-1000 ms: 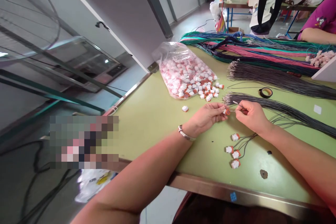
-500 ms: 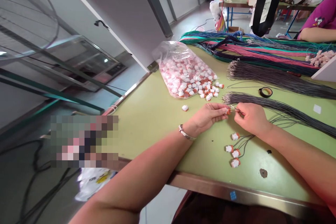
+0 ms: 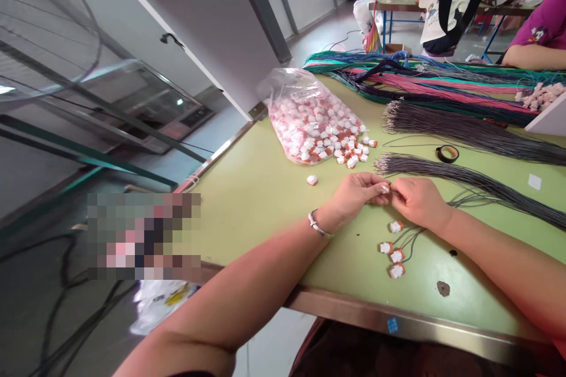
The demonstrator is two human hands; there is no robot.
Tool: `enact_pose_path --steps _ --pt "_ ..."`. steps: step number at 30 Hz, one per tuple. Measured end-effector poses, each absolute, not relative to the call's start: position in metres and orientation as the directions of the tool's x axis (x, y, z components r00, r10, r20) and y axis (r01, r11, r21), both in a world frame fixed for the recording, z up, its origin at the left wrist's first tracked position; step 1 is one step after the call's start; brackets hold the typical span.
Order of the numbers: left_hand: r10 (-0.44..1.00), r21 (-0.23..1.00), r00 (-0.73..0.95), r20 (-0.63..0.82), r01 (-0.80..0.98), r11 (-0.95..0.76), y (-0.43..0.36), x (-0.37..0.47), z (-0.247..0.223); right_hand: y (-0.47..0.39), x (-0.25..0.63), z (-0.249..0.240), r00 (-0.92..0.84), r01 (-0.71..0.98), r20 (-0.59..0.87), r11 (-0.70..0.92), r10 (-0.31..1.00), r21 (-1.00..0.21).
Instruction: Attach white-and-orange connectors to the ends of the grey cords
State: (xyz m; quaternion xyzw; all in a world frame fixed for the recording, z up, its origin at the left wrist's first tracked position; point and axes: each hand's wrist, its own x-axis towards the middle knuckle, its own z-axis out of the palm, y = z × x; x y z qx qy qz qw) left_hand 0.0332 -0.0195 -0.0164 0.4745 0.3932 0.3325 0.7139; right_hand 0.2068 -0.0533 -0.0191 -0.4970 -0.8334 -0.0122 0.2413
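My left hand [image 3: 352,199] is closed, pinching a small white and orange connector [image 3: 385,189] between thumb and fingers. Right against it, my right hand [image 3: 419,201] is closed on a thin dark wire, whose end meets the connector's orange side. Fingers hide most of that wire and how deep it sits. Below the hands lie several wired connectors [image 3: 397,255] with dark wires running under my right hand. Behind the right hand stretches a bundle of dark wires [image 3: 460,179] with bare metal tips at its left end.
A clear plastic bag [image 3: 305,112] spills white and orange connectors onto the green table [image 3: 247,206]. One loose connector [image 3: 312,180] lies apart. A second dark wire bundle [image 3: 455,129], a black tape roll [image 3: 447,154] and coloured wires [image 3: 398,79] lie farther back. A co-worker's arm [image 3: 537,58] rests at right.
My right hand has moved left, up to the connector, closing the gap in which wire tips showed. The left hand still pinches the connector. In the background, a person in a light shirt shows more.
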Motion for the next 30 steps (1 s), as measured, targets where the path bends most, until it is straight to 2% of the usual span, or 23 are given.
enact_pose_path --steps 3,8,15,23,27,30 --pt "0.845 0.936 0.479 -0.237 -0.122 0.331 -0.02 0.035 -0.016 -0.054 0.205 -0.018 -0.339 0.834 0.371 0.459 0.864 -0.306" --pt "0.845 0.914 0.482 -0.232 -0.19 0.359 -0.019 0.034 -0.016 -0.053 0.207 -0.013 -0.194 0.8 0.386 0.374 0.902 -0.47" --pt "0.843 0.913 0.482 -0.241 -0.183 0.365 -0.018 0.033 -0.016 -0.051 0.205 -0.012 -0.171 0.799 0.35 0.338 0.921 -0.497" --pt "0.851 0.933 0.472 -0.23 -0.143 0.331 -0.018 0.036 -0.017 -0.051 0.199 -0.018 -0.13 0.751 0.304 0.294 0.944 -0.591" --pt "0.829 0.97 0.517 -0.211 0.006 0.243 -0.019 0.034 -0.015 -0.05 0.205 -0.011 -0.147 0.694 0.246 0.277 0.958 -0.664" --pt "0.767 0.968 0.616 -0.182 0.248 0.031 -0.023 0.028 -0.007 -0.047 0.211 -0.004 -0.041 0.515 0.229 0.217 0.973 -0.829"
